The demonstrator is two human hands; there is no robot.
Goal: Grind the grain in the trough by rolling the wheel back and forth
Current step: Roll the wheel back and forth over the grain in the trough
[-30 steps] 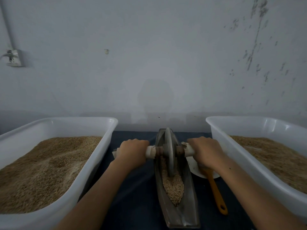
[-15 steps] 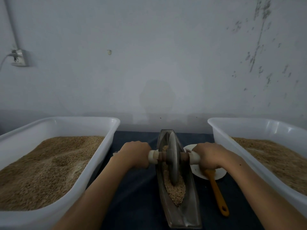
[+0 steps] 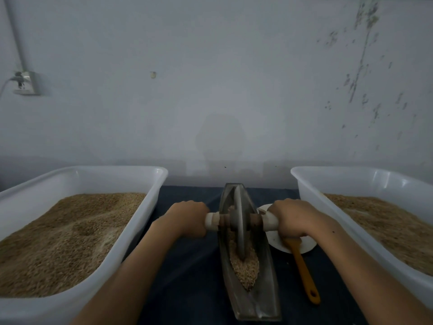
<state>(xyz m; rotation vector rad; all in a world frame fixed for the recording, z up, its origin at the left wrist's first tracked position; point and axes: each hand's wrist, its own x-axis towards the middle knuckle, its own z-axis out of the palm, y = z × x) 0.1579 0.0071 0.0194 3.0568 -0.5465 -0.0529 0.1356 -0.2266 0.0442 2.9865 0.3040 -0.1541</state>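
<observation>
A narrow boat-shaped metal trough (image 3: 266, 299) lies lengthwise on the dark table between two tubs. A thin grey metal wheel (image 3: 239, 221) stands upright in it on a wooden axle with white handle ends. Brown grain (image 3: 246, 269) lies in the trough just in front of the wheel. My left hand (image 3: 187, 219) grips the left handle and my right hand (image 3: 293, 219) grips the right handle, both with fingers curled round it.
A white tub of grain (image 3: 150, 195) stands at the left and another white tub (image 3: 307, 195) at the right, close to my forearms. A white dish (image 3: 276, 242) with an orange-handled spatula (image 3: 304, 275) lies right of the trough. A wall stands just behind.
The wheel and both hands have rolled a little nearer to me along the trough, from its far end toward the middle. More of the white dish shows behind my right hand.
</observation>
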